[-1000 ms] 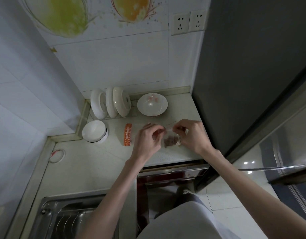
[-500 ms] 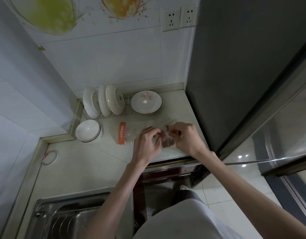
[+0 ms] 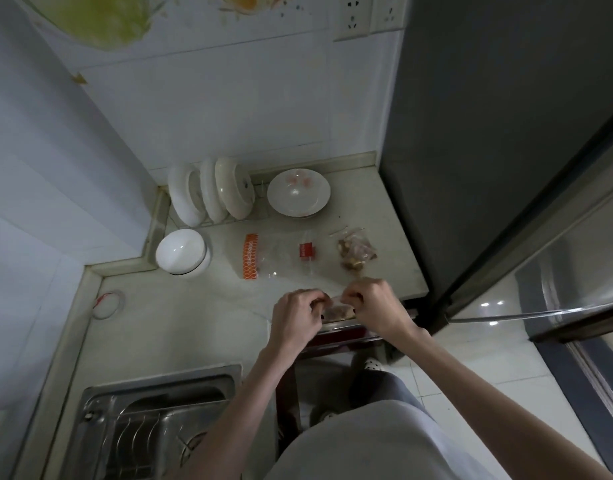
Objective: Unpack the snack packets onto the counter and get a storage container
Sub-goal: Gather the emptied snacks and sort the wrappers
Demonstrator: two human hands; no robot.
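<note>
Both hands hold one small clear snack packet [image 3: 338, 311] with brown contents over the counter's front edge. My left hand [image 3: 296, 315] pinches its left end and my right hand [image 3: 374, 306] pinches its right end. Behind them a clear plastic bag [image 3: 281, 256] with an orange printed strip and a red label lies flat on the counter [image 3: 180, 317]. A heap of clear snack packets [image 3: 355, 252] lies to its right, near the fridge. No storage container can be made out.
A white bowl [image 3: 180, 252] and a flowered plate [image 3: 298, 192] stand at the back, beside white dishes upright in a rack [image 3: 211, 194]. The steel sink [image 3: 146, 427] is at lower left. A dark fridge [image 3: 506, 133] walls the right side. A rubber band [image 3: 107, 303] lies at left.
Both hands have drawn back from the middle of the counter to its front edge with a packet. The plastic bag and a heap of packets behind them are now uncovered.
</note>
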